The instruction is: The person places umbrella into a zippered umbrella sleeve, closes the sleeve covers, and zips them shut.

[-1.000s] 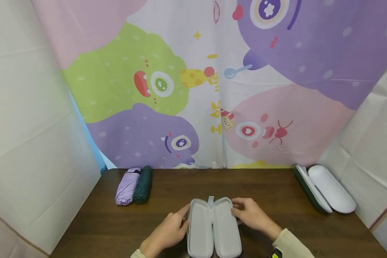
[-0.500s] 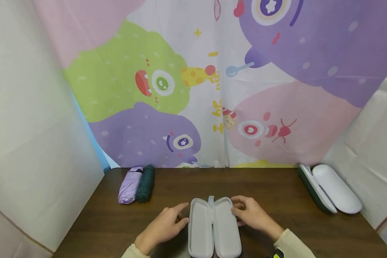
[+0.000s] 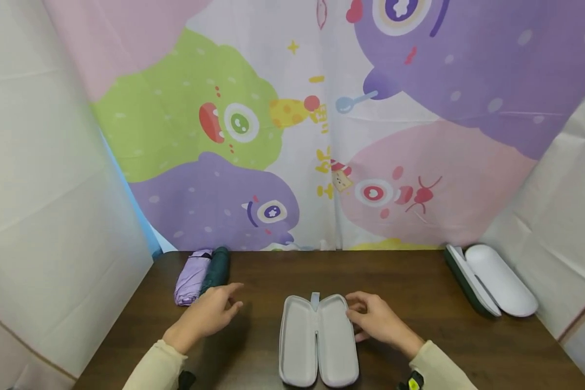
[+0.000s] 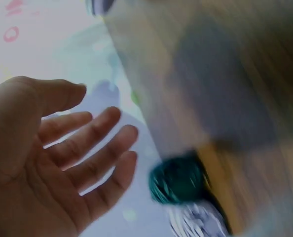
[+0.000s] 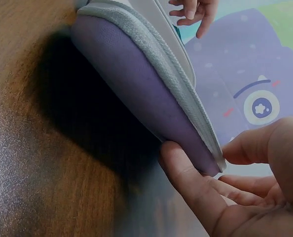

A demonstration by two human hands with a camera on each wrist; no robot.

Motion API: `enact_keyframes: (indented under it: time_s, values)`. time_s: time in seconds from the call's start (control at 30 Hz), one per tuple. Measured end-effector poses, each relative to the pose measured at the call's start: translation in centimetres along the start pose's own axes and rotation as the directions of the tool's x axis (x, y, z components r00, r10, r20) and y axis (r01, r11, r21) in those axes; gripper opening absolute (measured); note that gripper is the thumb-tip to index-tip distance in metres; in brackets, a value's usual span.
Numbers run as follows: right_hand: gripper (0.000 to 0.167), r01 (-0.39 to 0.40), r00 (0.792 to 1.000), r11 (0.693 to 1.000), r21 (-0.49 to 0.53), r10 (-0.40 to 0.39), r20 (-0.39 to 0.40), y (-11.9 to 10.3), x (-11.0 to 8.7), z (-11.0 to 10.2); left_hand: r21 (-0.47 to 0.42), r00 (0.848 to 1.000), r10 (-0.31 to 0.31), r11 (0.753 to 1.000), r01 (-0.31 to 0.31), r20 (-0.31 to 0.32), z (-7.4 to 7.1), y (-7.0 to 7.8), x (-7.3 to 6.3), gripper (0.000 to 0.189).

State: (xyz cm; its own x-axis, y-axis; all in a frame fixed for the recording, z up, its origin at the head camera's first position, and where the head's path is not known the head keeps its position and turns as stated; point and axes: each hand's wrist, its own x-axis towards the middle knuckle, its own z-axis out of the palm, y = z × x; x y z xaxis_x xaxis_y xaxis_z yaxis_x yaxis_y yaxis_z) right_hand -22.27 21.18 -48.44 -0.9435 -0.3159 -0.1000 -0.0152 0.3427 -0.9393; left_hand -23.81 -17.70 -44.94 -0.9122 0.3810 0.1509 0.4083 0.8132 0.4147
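Note:
A zippered hard case (image 3: 298,344) lies spread open on the table, with pale grey insides. The right wrist view shows its purple outer shell (image 5: 122,64) and grey zip edge. My right hand (image 3: 382,322) holds the case's far right corner, thumb at the rim and a finger against the shell. My left hand (image 3: 207,314) is in the air left of the case, its fingers spread and holding nothing in the left wrist view. Just beyond it lie a rolled dark green folding umbrella (image 3: 217,268) and a lilac folding umbrella (image 3: 193,277), side by side. The left hand overlaps the green one's near end in the head view.
A second case (image 3: 499,281), dark green outside and white inside, lies open at the table's far right. Behind the dark wooden table (image 3: 331,271) hangs a cartoon-printed curtain (image 3: 312,216). Pale panels (image 3: 44,206) stand at both sides.
My left hand has let go of the case's left edge and moved left toward the umbrellas. My right hand has stayed at the case's right corner.

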Motion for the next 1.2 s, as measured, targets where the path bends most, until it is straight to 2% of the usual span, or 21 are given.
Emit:
enact_keyframes:
  time_s: [0.2,0.37,0.5,0.7,0.87,1.07,1.17,1.2]
  values:
    - [0.045,-0.005,1.0,1.0,-0.011,0.005,0.004,-0.3,0.0,0.1,0.074,0.996,-0.041,0.996,0.047,-0.083,-1.1,-3.4,0.0,0.035]
    - [0.046,-0.001,0.999,1.0,-0.005,0.001,0.034,-0.2,0.2,0.1,0.125,0.98,-0.083,0.986,0.107,-0.182,-1.8,-5.6,-0.7,0.037]
    - [0.046,0.011,0.998,1.0,0.018,-0.012,0.056,-0.2,0.2,-0.1,0.116,0.957,-0.111,0.982,0.146,-0.268,-2.4,-7.2,-0.9,0.04]
    - [0.045,-0.004,0.998,1.0,0.022,0.003,0.056,-0.3,0.1,-0.1,0.006,0.916,-0.207,0.975,0.222,-0.343,-2.8,-9.2,-1.0,0.04]
    - [0.045,-0.014,0.998,1.0,0.012,0.013,0.055,-0.4,0.1,-0.1,-0.084,0.887,-0.338,0.941,0.328,-0.316,-2.8,-10.7,-1.1,0.043]
    - [0.046,-0.006,0.999,1.0,0.011,0.006,0.044,-0.4,0.1,-0.1,-0.199,0.836,-0.494,0.867,0.456,-0.237,-2.6,-11.9,-0.3,0.051]
    - [0.045,-0.004,0.999,1.0,0.015,0.003,0.044,-0.5,0.1,0.0,-0.207,0.825,-0.542,0.835,0.509,-0.159,-2.5,-12.3,0.2,0.059]
    - [0.045,-0.002,0.999,1.0,0.014,0.001,0.044,-0.5,0.0,0.0,-0.202,0.827,-0.548,0.83,0.519,-0.128,-2.4,-12.4,0.3,0.061]
